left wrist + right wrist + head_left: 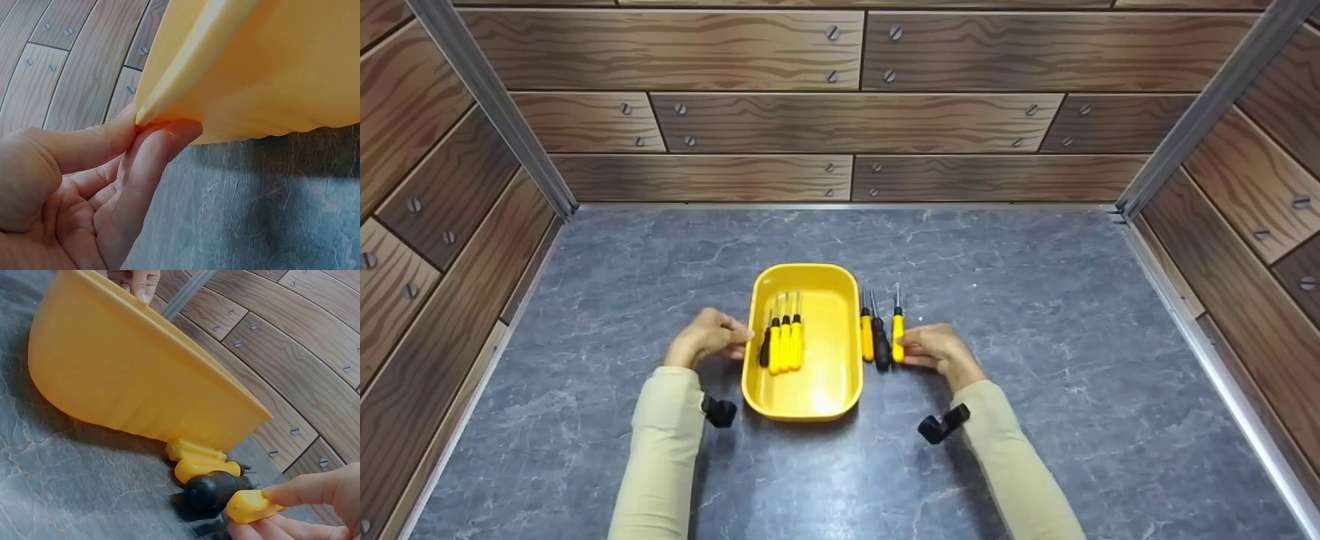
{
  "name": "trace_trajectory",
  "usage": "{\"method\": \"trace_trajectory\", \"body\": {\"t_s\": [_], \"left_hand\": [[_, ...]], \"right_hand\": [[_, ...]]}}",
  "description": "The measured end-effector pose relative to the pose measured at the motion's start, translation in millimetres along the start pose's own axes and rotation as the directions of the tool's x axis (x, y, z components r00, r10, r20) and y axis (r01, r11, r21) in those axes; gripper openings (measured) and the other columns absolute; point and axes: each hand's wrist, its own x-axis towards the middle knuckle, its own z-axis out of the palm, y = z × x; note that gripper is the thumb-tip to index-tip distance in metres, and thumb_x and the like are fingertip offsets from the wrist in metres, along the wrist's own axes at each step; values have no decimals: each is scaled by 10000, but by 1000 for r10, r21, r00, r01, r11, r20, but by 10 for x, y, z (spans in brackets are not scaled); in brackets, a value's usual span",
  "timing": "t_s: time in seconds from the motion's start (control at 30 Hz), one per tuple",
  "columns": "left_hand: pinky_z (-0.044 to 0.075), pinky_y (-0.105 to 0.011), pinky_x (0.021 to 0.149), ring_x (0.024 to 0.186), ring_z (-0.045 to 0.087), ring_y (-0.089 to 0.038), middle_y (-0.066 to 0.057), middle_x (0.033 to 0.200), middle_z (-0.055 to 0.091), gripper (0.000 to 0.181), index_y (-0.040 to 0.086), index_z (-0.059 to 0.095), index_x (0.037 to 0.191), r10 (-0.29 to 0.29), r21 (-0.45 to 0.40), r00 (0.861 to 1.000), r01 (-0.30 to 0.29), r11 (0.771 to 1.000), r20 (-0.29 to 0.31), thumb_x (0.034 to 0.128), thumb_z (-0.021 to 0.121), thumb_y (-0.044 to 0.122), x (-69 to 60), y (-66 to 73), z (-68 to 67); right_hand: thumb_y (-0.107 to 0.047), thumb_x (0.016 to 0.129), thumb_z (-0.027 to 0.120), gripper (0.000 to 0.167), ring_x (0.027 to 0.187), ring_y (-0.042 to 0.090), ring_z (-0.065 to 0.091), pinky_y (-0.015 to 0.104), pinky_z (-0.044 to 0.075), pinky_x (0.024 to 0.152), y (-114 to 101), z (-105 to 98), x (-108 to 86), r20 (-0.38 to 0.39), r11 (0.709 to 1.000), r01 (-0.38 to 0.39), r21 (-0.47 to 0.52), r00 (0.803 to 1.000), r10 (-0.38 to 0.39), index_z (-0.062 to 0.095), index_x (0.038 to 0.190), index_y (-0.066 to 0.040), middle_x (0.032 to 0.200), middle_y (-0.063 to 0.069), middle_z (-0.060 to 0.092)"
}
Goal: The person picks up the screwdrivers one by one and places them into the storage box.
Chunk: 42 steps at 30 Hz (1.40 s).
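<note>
While pinching the left rim of a yellow tray [826, 337] with the left hand [711, 335], holds a yellow-handled screwdriver [898, 339] between thumb and fingers of the right hand [939, 349], hands apart on either side of the tray. Rests the tray on a dark grey bench [1035, 300], veined with pale marbling and glossy with glare on the near side. Carries four screwdrivers [785, 346] inside the tray, toward the left; lays a black-handled one [880, 346] and an orange-yellow one [867, 339] on the bench, between tray and right hand. Walled at back and sides with brown plank-patterned panels [750, 124], dotted with slotted screw heads [895, 32]. Edged with grey metal posts [495, 112] at both back corners and metal strips [1223, 390] along the walls' foot.
</note>
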Motion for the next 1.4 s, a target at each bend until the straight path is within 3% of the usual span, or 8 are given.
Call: {"method": "trace_trajectory", "body": {"t_s": [0.53, 0.73, 1.03, 1.27, 1.4], "left_hand": [[635, -201, 656, 603, 632, -50, -33, 760, 646, 292, -158, 601, 1154, -22, 25, 1000, 22, 999, 0, 935, 597, 35, -5, 23, -7], [636, -207, 651, 595, 638, -57, -24, 722, 648, 271, -147, 616, 1131, -33, 24, 999, 34, 999, -12, 933, 602, 37, -1, 22, 3], [640, -220, 657, 583, 636, -58, -22, 703, 645, 268, -160, 614, 1123, -21, 24, 1000, 21, 999, -8, 933, 598, 27, -6, 14, -8], [639, -216, 648, 584, 638, -54, -22, 707, 654, 288, -170, 606, 1130, 3, 22, 1000, -3, 1000, -1, 927, 610, 34, -11, 12, -9], [639, -219, 652, 581, 638, -52, -13, 689, 652, 290, -172, 604, 1130, 4, 19, 1000, -4, 1000, 0, 926, 610, 33, -6, 6, -6]], "right_hand": [[40, 845, 612, 396, 635, 68, 656, 197, 627, 634, -87, 42, -100, 43, 999, 36, 17, 998, -37, 544, 1225, 128, 656, -39, 662], [47, 847, 593, 277, 636, 64, 653, 190, 623, 625, -121, 66, -132, 69, 998, 62, 28, 996, -64, 581, 1118, 98, 655, -42, 657], [50, 845, 599, 277, 641, 66, 655, 198, 629, 645, -139, 92, -154, 72, 997, 77, 29, 994, -79, 585, 1117, 105, 666, -40, 659], [41, 852, 594, 168, 650, 73, 656, 211, 633, 666, -162, 119, -182, 83, 996, 86, 27, 993, -88, 607, 1018, 55, 677, -38, 654], [47, 846, 603, 228, 650, 86, 662, 218, 636, 669, -171, 149, -197, 70, 996, 82, 28, 994, -84, 604, 1071, 88, 682, -25, 658]]}}
